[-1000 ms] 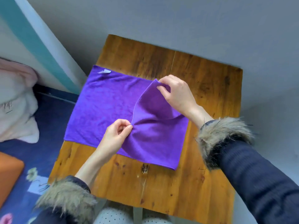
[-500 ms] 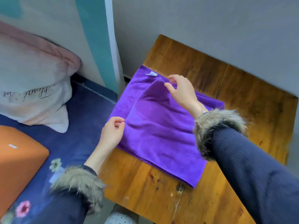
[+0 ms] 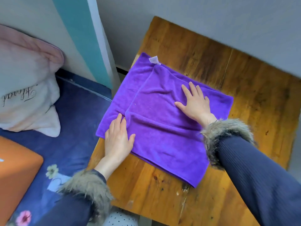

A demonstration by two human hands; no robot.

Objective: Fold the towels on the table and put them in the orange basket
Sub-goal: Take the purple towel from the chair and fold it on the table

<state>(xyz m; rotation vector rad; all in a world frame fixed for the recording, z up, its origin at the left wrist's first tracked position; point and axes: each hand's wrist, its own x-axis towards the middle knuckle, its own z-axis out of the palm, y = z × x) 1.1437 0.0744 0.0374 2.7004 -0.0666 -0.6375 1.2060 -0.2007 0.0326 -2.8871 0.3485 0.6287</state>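
A purple towel [image 3: 162, 132] lies folded over on the wooden table [image 3: 244, 75], its upper layer stopping short of the left edge, with a white tag at the far corner. My left hand [image 3: 118, 141] rests flat on the towel's near left part, fingers straight, fingertips at the folded layer's corner. My right hand [image 3: 195, 103] presses flat on the upper layer toward the right. The orange basket [image 3: 14, 173] stands at the lower left on the floor, only partly in view.
A pink and white pillow [image 3: 26, 88] leans against the wall at the left. Blue flowered fabric [image 3: 68, 128] covers the area between the basket and the table. Grey wall runs behind the table, with a teal and white panel [image 3: 84, 38] to its left.
Both hands have let go of the towel corners they pinched and now lie flat on it. The folded layer has been laid down. The view has shifted left.
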